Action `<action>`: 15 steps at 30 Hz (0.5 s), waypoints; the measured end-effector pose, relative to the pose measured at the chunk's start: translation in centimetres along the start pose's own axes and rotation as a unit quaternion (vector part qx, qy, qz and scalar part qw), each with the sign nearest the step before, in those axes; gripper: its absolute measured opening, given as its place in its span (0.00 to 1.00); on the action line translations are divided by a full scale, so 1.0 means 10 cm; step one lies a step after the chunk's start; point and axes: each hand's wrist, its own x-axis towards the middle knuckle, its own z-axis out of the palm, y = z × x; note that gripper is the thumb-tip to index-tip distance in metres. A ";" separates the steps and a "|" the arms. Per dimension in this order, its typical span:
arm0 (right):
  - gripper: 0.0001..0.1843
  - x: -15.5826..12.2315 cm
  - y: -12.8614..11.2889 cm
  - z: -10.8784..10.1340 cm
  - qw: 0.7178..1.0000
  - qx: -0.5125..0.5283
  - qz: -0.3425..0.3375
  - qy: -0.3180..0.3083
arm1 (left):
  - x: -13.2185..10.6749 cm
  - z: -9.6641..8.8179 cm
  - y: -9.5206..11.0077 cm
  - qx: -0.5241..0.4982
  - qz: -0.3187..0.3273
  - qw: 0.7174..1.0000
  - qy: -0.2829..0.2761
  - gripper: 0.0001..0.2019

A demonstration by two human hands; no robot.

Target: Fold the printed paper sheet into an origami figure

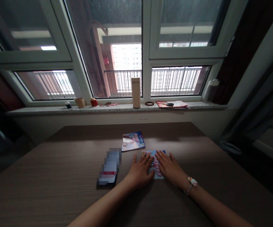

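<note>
A blue and pink printed sheet of paper lies on the brown table. My left hand rests flat over its left side, fingers spread and pointing away from me. My right hand lies flat over the sheet's right side, with a bracelet at the wrist. Both hands cover much of the paper, and neither grips it. Just beyond them sits a similar printed booklet or folded sheet. To the left of my left hand is a phone with a blurred screen.
A granite windowsill runs behind the table. On it stand a tan thermos, a paper cup, a red spool, a dark bracelet, papers with scissors on top, and a clear bottle.
</note>
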 end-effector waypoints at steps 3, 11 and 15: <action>0.30 -0.01 0.02 -0.03 0.999 -0.004 0.042 -0.010 | 0.00 0.01 0.01 0.010 -0.017 1.000 0.012 0.30; 0.39 0.02 0.12 -0.02 0.994 -0.003 0.109 -0.015 | 0.00 0.04 0.01 0.015 -0.073 0.996 0.039 0.34; 0.43 0.03 0.16 0.00 0.993 -0.002 0.119 -0.005 | 0.01 0.04 0.00 0.011 -0.084 0.995 0.048 0.35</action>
